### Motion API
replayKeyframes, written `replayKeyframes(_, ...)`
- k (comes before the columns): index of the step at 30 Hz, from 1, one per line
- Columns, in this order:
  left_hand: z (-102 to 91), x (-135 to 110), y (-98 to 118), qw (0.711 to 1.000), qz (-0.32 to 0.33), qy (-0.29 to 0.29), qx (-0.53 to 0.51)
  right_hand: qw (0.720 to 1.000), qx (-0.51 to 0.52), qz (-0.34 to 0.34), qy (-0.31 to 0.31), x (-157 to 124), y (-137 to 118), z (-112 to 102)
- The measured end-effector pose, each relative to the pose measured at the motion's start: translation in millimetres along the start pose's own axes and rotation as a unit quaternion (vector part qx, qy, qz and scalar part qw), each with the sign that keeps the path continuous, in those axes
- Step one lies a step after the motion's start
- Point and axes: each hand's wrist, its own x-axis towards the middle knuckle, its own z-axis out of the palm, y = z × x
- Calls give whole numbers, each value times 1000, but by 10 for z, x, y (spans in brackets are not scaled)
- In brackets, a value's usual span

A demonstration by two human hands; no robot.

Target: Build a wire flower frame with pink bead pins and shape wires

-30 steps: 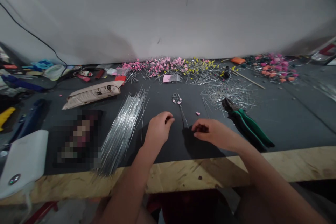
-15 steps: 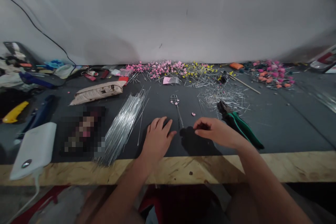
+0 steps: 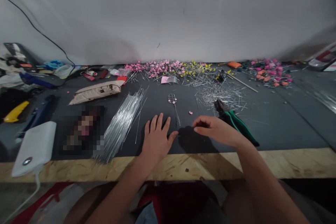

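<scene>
My left hand (image 3: 156,136) lies palm down with its fingers spread on the dark table top, between the bundle of straight silver wires (image 3: 120,122) and a small wire piece. That wire piece (image 3: 172,99) has a rounded mesh head with tiny pink bits and a twisted stem pointing toward me. My right hand (image 3: 214,129) hovers over its own shadow, fingers loosely curled and thumb slightly apart; nothing shows in it. Just beyond its fingertips is a small pink piece (image 3: 190,112). Green-handled pliers (image 3: 237,124) lie close behind the right hand, partly beside its wrist.
Along the wall lie pink-tipped wires (image 3: 160,68), yellow-tipped wires (image 3: 199,70) and magenta and orange ones (image 3: 273,71). Loose wires (image 3: 223,94) scatter near the pliers. At left are a beige pouch (image 3: 97,91), a white power bank (image 3: 36,147) and a yellow-handled tool (image 3: 16,111). A wooden edge (image 3: 183,168) runs in front.
My left hand has spread its fingers wider and flatter, its thumb now just below the wire piece's stem. My right hand stays nearly still. The view has shifted slightly.
</scene>
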Motion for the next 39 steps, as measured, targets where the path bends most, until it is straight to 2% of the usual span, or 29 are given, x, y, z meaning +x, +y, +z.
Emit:
replayKeyframes(5, -16, -164, 17, 1000, 4, -12, 7, 1000, -7, 8, 1, -33, -23, -6)
replayKeyframes(13, -14, 24, 39, 1000, -19, -2, 8, 1000, 4, 11, -26, -98, -87, 17)
replayKeyframes(22, -51, -129, 84, 999, -30, 14, 3, 999, 1, 16, -30, -163, -73, -43)
replayKeyframes(33, -124, -109, 114, 999, -48, 9, -20, 998, 15, 16, -62, -165, -123, -75)
replayKeyframes(39, -96, -74, 125, 998, -56, 10, -8, 997, 17, 25, -69, -219, -155, -120)
